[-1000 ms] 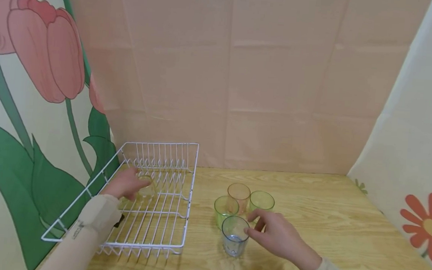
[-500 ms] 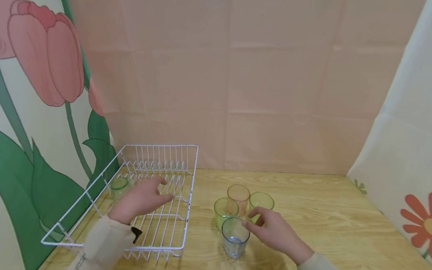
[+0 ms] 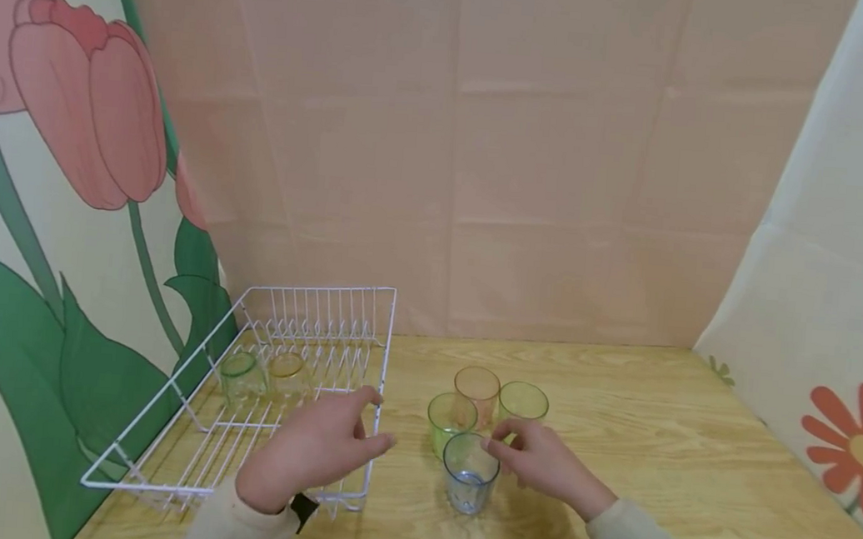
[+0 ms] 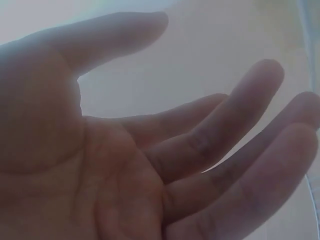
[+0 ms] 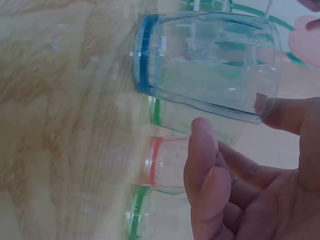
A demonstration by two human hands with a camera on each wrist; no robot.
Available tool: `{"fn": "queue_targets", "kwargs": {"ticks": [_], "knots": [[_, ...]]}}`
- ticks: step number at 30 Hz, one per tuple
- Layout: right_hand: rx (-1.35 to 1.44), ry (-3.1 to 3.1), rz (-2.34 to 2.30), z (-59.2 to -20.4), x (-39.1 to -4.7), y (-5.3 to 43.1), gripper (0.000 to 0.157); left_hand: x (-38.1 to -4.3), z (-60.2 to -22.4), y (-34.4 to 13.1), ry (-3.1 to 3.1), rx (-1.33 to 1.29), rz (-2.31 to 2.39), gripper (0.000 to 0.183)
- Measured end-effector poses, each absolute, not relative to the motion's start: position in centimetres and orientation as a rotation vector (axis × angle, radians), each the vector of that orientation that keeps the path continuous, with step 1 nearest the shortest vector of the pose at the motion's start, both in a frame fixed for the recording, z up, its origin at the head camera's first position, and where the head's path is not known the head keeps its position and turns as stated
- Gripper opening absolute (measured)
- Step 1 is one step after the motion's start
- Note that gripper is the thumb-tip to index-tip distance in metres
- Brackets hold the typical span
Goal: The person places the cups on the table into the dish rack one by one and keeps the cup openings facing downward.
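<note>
The left hand (image 3: 314, 445) hangs over the rack (image 3: 325, 288), fingers wide; the right hand (image 3: 547, 461), fingers loosely bent, thumbs the blue glass (image 3: 468, 493), perhaps steadying it.

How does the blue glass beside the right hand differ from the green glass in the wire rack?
The blue glass stands upright on the table; the green glass looks upside down in the wire rack. The right hand is at the blue glass's rim; no hand touches the green glass. Both are see-through.
</note>
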State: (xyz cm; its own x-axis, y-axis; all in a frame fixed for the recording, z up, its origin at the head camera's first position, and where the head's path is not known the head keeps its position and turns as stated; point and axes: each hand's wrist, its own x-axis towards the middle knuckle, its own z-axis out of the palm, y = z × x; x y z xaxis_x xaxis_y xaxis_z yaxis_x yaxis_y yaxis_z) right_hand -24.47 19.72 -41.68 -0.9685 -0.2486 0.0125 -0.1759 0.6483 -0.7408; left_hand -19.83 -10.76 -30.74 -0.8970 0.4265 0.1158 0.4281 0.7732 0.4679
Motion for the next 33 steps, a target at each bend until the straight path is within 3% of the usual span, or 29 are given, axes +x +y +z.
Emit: {"fn": "queue_targets", "kwargs": {"ticks": [8, 24, 33], "knots": [[-0.366, 2.721, -1.234, -42.2, -24.7, 19.5, 0.038, -18.4, -31.5, -9.5, -2.969, -0.843, -0.76, 0.05], [-0.511, 2.712, -1.209, -42.1, -24.9, 19.8, 0.026, -19.5, -32.0, -8.9, -2.978, -0.805, -0.887, 0.05], [-0.545, 2.755, -1.188, -39.8, -23.5, 19.6, 0.03, -19.7, -32.8, -7.6, -2.874, -0.841, -1.107, 0.045]]}}
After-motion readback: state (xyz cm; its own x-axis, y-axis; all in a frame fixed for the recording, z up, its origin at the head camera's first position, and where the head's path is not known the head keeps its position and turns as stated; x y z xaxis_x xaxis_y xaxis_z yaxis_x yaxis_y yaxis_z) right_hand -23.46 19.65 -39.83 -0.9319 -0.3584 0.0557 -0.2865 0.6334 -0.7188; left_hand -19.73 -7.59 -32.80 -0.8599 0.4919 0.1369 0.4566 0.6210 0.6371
